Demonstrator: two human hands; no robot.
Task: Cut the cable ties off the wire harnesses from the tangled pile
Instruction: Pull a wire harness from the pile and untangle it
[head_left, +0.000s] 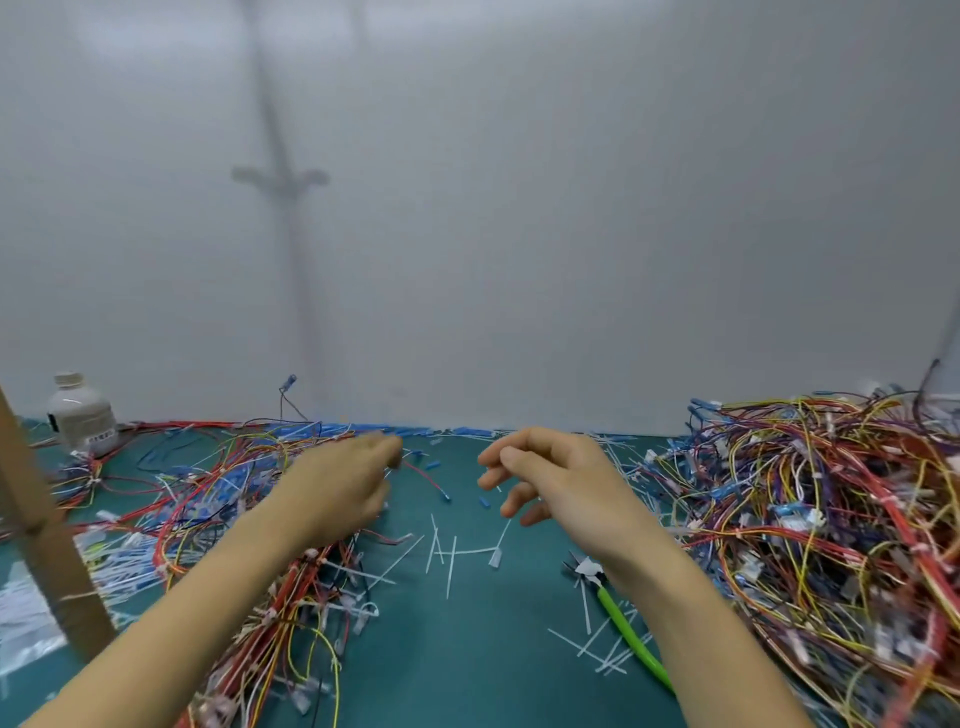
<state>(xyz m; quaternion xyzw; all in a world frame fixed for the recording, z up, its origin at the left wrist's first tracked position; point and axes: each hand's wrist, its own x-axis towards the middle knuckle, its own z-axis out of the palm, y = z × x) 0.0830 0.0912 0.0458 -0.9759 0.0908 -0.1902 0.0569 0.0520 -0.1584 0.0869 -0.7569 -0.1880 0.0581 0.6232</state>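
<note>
A large tangled pile of coloured wire harnesses (831, 519) fills the right side of the green mat (467, 649). A second, flatter heap of harnesses (270, 561) lies on the left under my left forearm. My left hand (343, 483), blurred, pinches a thin red wire (423, 475) that ends in a blue terminal. My right hand (556, 478) hovers over the mat with fingers loosely curled and apart, holding nothing I can make out. A white cable tie (496, 551) sits just below it. Green-handled cutters (626, 629) lie on the mat beneath my right forearm.
Cut white cable ties (597, 644) are scattered over the mat's middle. A white plastic bottle (80, 415) stands at the back left. A brown post (47, 545) rises at the left edge beside clear plastic bags (21, 618). A grey wall closes the back.
</note>
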